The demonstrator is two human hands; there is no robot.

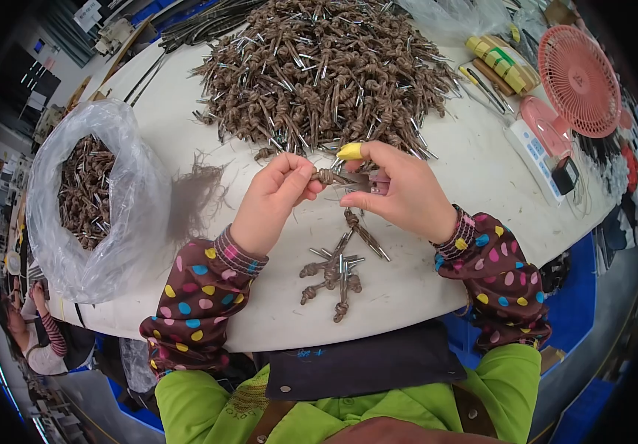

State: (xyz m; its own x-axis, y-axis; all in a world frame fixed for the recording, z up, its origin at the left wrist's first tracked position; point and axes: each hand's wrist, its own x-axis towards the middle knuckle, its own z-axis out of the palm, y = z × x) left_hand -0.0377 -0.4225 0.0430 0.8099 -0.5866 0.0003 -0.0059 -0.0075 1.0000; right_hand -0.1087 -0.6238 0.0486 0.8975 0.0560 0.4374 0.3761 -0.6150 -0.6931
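Between thumb and fingers, my left hand (278, 189) pinches a brown knotted cord (325, 176) above the table's middle. My right hand (406, 189), with a yellow cover on one fingertip, closes around small thread snips (379, 182). Their metal blades point left and meet the cord's loose end; whether the blades touch it I cannot tell. Below my hands, several knotted cords with silvery metal tips (341, 274) lie in a loose group on the white table (415, 274). Beyond my hands rises a large heap of the same knotted cords (326, 74).
A clear plastic bag (145, 200) holding knotted cords stands at the left, beside thread scraps (199, 196). At the right are a pink fan (579, 80), a white power strip (537, 159), a cutter knife (487, 90) and a yellow roll (504, 63). Another person (41, 333) sits far left.
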